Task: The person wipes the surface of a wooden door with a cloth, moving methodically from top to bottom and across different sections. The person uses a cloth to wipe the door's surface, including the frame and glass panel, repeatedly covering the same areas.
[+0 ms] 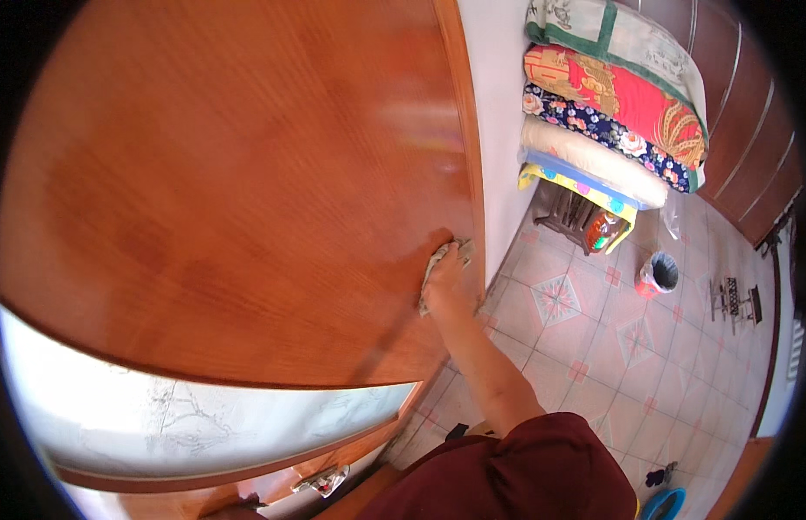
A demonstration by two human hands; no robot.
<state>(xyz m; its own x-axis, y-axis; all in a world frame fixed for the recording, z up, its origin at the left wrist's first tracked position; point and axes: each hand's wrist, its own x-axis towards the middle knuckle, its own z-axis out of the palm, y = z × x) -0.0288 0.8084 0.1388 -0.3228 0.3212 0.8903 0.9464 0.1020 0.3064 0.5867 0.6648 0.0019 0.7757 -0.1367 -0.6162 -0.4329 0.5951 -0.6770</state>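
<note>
Head view: the right hand [447, 276] is closed over a grey-beige cloth [434, 258], pressing it against the brown wooden door [247, 173]. The cloth lies under the palm and fingers, bunched, with its rim showing along the hand's left side and past the fingertips. Its long axis slants from lower left to upper right, the upper end pointing toward the door's right-hand edge, roughly in line with the fingers. The left hand [234, 513], dark and cut by the lower edge, lies to the left of the metal handle [323, 481]; I cannot tell its grip.

That right-hand edge is just beside the cloth, with the white wall [500, 113] beyond it. Left of the hand and above it, the smooth panel is wide and unobstructed; below, it ends at the frosted glass [212, 425]. The patterned tile floor [594, 347] opens out to the right
</note>
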